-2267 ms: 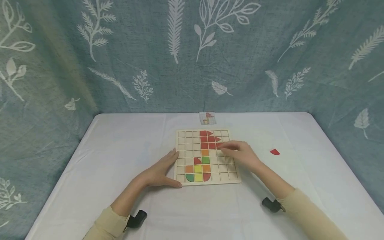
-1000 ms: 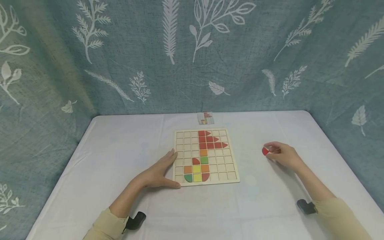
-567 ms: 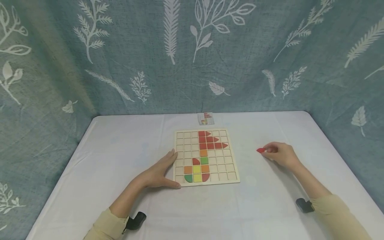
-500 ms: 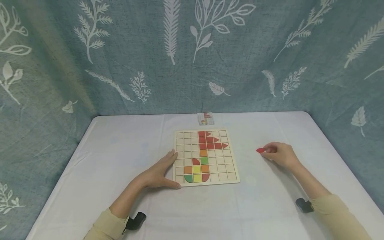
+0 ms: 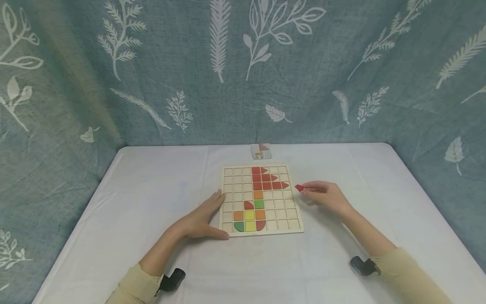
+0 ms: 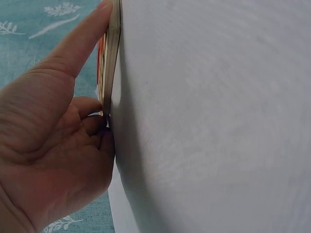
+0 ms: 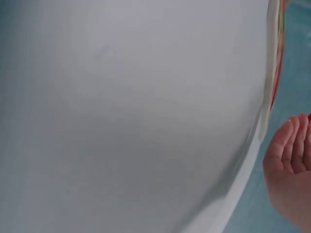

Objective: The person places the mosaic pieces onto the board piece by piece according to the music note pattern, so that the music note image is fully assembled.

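Observation:
A wooden grid board [image 5: 281,214] lies on the white table, with red, orange, green and yellow tiles set in several of its squares. My left hand [image 5: 201,217] rests at the board's left edge, fingers spread along the side and thumb at the near corner. In the left wrist view the thumb of the left hand [image 6: 53,121] touches the board's rim [image 6: 114,43]. Just off the board's right edge, my right hand [image 5: 327,197] pinches a red quarter-circle tile [image 5: 299,188] between thumb and fingertips. The right wrist view shows only part of that hand [image 7: 291,170].
A small pattern card [image 5: 261,151] with a coloured picture lies behind the board. White cloth covers the table [image 5: 159,177]. A blue-green leaf-print curtain [image 5: 311,84] hangs behind and at both sides. Each wrist wears a black camera [image 5: 172,279].
My right hand first left a pointed red tile on the board, then picked up the red quarter-circle tile at the right and carried it left to the board's edge. The left hand stayed put.

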`<state>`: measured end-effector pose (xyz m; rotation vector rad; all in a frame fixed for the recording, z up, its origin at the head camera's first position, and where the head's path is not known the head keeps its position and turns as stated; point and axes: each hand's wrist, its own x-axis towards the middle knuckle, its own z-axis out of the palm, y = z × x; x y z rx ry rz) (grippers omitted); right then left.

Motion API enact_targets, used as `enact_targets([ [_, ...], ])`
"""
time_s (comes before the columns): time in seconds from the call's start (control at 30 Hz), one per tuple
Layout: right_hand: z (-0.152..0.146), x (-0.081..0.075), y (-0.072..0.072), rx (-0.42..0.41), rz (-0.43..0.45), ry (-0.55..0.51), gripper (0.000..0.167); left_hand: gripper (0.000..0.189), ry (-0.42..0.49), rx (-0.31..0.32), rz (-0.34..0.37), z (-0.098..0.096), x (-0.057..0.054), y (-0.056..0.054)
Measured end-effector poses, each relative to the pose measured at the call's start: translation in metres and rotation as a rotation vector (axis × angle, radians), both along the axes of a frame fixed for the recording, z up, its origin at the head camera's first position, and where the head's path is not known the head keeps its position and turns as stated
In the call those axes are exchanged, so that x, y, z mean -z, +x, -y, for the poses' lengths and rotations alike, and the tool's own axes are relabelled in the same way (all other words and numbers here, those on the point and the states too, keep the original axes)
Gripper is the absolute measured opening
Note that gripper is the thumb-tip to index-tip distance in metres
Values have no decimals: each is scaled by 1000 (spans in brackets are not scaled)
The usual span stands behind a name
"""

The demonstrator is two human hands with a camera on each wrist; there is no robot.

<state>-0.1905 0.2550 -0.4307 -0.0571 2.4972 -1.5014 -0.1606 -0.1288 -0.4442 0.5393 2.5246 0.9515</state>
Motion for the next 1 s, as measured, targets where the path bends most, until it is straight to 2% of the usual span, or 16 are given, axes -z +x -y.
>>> enact_targets([
  [0.13, 32, 0, -2, -64, -5, 26, 43, 120, -4, 1, -2, 0, 0, 0],
  [0.43, 106, 4, -10, -336, -197, 195, 25, 119, -2, 8, 2, 1, 0, -1],
  [0.63, 138, 5, -16, -462, -289, 313, 21, 117, -1, 12, 9, 1, -1, -1],
  [0.8, 150, 4, -17, -507, -319, 383, 24, 116, 1, 15, 14, 1, -1, -1],
  [1.0, 154, 2, -15, -512, -349, 394, 25, 117, -7, 15, 9, 2, -1, 0],
])
